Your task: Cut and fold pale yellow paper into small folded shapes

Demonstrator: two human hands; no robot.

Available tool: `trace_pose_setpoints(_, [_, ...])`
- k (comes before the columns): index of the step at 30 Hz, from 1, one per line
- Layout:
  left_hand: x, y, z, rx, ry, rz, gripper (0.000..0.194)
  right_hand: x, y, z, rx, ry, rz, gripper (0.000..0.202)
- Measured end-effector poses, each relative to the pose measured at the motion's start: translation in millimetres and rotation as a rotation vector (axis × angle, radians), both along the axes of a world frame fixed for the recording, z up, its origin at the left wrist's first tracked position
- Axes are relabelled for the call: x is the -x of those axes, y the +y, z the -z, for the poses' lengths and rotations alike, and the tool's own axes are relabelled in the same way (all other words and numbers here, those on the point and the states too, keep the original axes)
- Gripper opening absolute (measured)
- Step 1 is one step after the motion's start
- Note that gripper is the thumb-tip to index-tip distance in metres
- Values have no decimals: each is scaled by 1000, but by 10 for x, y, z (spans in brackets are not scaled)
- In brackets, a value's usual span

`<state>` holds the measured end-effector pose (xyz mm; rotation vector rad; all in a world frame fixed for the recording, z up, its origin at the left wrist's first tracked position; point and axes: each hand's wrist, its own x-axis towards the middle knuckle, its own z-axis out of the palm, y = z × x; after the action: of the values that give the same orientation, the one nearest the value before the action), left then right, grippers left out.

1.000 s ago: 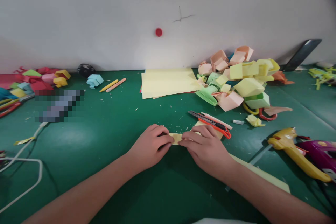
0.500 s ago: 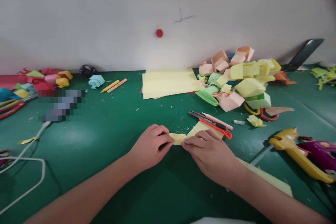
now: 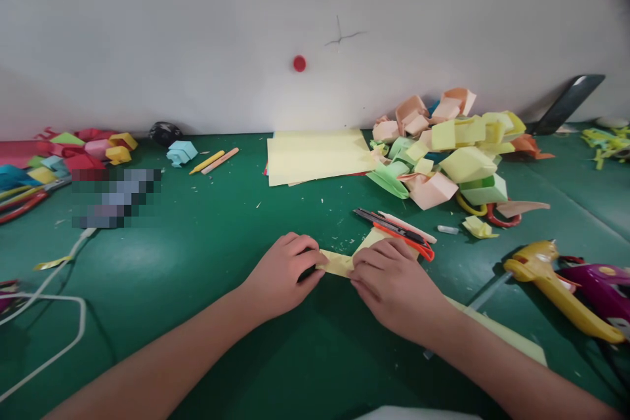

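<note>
Between my two hands, low over the green table, is a narrow strip of folded yellow paper [image 3: 337, 263]. My left hand [image 3: 283, 270] pinches its left end between thumb and fingers. At the other end, the fingers of my right hand [image 3: 394, 285] are closed on the paper, and its right end is hidden under them. Behind the right hand lies a yellow paper sheet [image 3: 375, 238], partly covered by a utility knife [image 3: 396, 226] with an orange handle part beside it. Another pale yellow sheet [image 3: 512, 336] sticks out from beneath my right forearm.
Yellow sheets [image 3: 319, 157] lie at the back by the wall. To their right is a heap of folded paper shapes [image 3: 443, 144]. A yellow glue gun [image 3: 556, 289] rests at the right. Left are a phone-like blurred object [image 3: 118, 200], a white cable [image 3: 79, 321] and crayons [image 3: 214, 161].
My right hand has shifted slightly to the right along the strip, so more of the yellow paper shows between my hands. The left hand has barely moved.
</note>
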<state>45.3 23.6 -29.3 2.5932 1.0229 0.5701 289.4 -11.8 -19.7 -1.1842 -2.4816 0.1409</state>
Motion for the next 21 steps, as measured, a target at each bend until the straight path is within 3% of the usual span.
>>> trace_pose_setpoints(9, [-5, 19, -3, -61, 44, 45, 17, -29, 36, 74, -20, 59, -17, 7])
trace_pose_setpoints(21, [-5, -20, 12, -113, 97, 20, 29, -17, 12, 70, -35, 96, -26, 12])
